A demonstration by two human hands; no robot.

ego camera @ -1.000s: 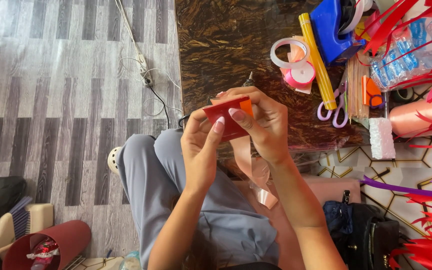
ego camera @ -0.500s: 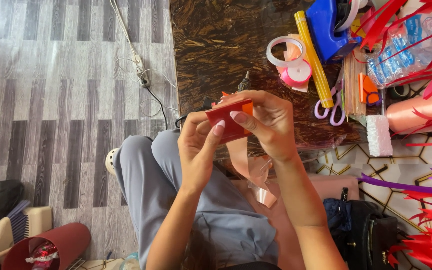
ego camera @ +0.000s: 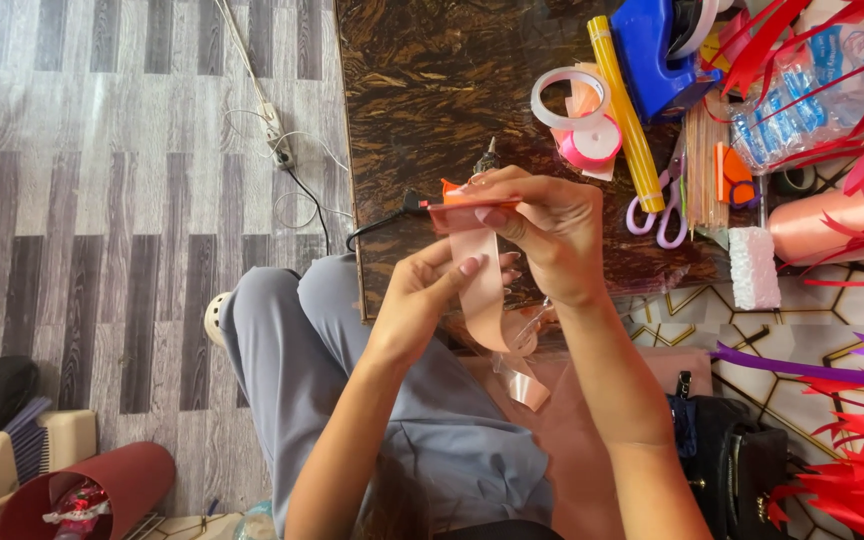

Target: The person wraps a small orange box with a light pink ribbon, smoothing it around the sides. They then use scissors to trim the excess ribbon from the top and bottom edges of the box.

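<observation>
A pale peach satin ribbon (ego camera: 482, 285) runs to a red-orange folded end (ego camera: 467, 208). The dark brown marbled bench (ego camera: 432, 90) carries a yellow tube (ego camera: 627, 115), lilac-handled scissors (ego camera: 657, 205) and a blue tape dispenser (ego camera: 657, 55). The floor (ego camera: 102, 150) is grey-striped.

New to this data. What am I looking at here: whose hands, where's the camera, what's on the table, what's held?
There is no machine: a seated person works with two bare hands, filmed by one camera worn on their head, looking down. The left hand and right hand together hold a peach ribbon, which hangs down toward the lap, with a small orange piece at its top end. Behind them is a dark marbled table carrying tape rolls, a yellow stick, a blue tape dispenser and purple-handled scissors. Red ribbon strips lie at the right.
</observation>
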